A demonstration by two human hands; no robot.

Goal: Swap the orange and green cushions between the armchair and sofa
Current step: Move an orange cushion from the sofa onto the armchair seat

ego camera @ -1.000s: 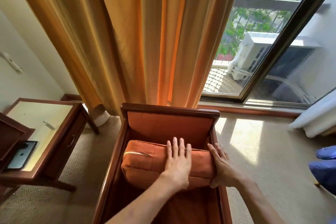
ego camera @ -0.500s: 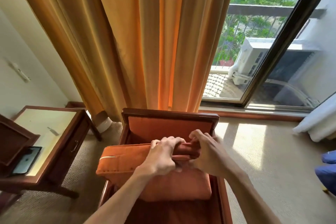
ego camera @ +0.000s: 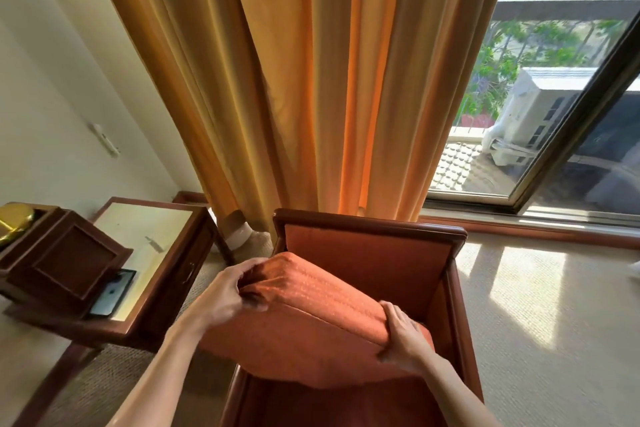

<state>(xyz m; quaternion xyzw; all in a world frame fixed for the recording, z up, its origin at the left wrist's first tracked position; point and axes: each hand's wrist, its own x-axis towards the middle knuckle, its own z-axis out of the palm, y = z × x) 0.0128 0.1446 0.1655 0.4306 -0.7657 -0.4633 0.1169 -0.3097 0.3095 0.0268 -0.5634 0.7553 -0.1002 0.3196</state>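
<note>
Left hand (ego camera: pixel 221 298) clamped on the far-left corner of the orange cushion (ego camera: pixel 311 319), fingers curled over the top edge, thumb underneath. Right hand (ego camera: pixel 403 340) closed on the near-right edge, fingers wrapped over the seam. Both grips shut firmly on fabric, nothing else held. Cushion tilted, left end higher, apparently lifted clear of the seat of the armchair (ego camera: pixel 370 229), though the underside stays hidden. Behind the chair, a long yellow-orange curtain (ego camera: pixel 311 80); to the right, a window (ego camera: pixel 554 114) onto a balcony. At left, a wooden desk (ego camera: pixel 145 229) carrying a dark box (ego camera: pixel 65 260) and a phone (ego camera: pixel 112 293). No sofa and no green cushion in view. Judged from this: only the 1st of the 2 moves begun, orange cushion not yet carried off, green one untouched, so most of the swap left.
</note>
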